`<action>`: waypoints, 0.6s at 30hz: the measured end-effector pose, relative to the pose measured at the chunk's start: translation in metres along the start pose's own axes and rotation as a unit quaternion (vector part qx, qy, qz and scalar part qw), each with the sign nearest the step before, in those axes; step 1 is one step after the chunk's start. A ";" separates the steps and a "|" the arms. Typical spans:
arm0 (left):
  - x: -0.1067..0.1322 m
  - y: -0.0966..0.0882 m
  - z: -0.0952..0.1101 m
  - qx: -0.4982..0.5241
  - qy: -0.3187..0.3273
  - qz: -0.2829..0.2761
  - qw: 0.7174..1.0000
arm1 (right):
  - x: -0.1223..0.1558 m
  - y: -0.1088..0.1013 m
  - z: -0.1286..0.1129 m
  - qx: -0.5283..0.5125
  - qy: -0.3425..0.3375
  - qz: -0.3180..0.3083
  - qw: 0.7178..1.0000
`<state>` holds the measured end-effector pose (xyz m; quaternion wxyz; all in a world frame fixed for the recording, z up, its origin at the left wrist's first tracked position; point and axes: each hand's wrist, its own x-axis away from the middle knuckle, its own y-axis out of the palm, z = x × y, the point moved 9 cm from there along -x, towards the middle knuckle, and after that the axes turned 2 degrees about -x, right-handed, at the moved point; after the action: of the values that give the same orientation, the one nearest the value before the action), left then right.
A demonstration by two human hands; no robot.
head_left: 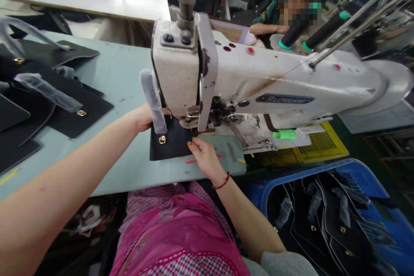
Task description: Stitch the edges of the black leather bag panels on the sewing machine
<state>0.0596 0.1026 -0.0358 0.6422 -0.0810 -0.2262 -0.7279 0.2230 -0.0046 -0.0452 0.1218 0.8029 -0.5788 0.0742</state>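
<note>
A black leather bag panel (174,143) lies under the head of a white sewing machine (176,69). It carries a gold-coloured metal fitting (162,139) and a handle wrapped in clear plastic (152,99). My right hand (205,157) grips the panel's near right edge, thumb on top and fingers beneath. At the panel's far left side is my left hand (145,117), partly covered by the wrapped handle and the machine head; most of its fingers are hidden. The needle area is hidden behind the machine head.
More black panels (80,116) with wrapped handles lie on the pale table (126,155) to the left. A blue basket (268,185) at lower right holds several similar pieces. Black thread cones (326,32) stand behind the machine; beyond them sits another person (270,21).
</note>
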 end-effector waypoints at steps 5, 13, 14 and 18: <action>0.011 -0.021 -0.023 0.025 -0.024 0.054 0.998 | 0.011 0.009 0.008 -0.058 0.021 -0.020 0.998; 0.116 -0.016 -0.109 0.293 0.005 0.132 0.947 | 0.017 0.017 0.010 -0.160 0.014 -0.052 0.986; 0.123 0.000 -0.113 0.300 0.013 0.103 0.948 | 0.017 0.018 0.011 -0.167 0.015 -0.056 0.984; 0.119 0.045 -0.112 0.245 0.025 0.081 0.966 | 0.018 0.018 0.011 -0.142 0.005 -0.055 0.988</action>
<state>0.1033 -0.0561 -0.0759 0.7050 0.0787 -0.3745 -0.5972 0.2116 -0.0296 -0.0495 0.2412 0.8076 -0.5380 -0.0120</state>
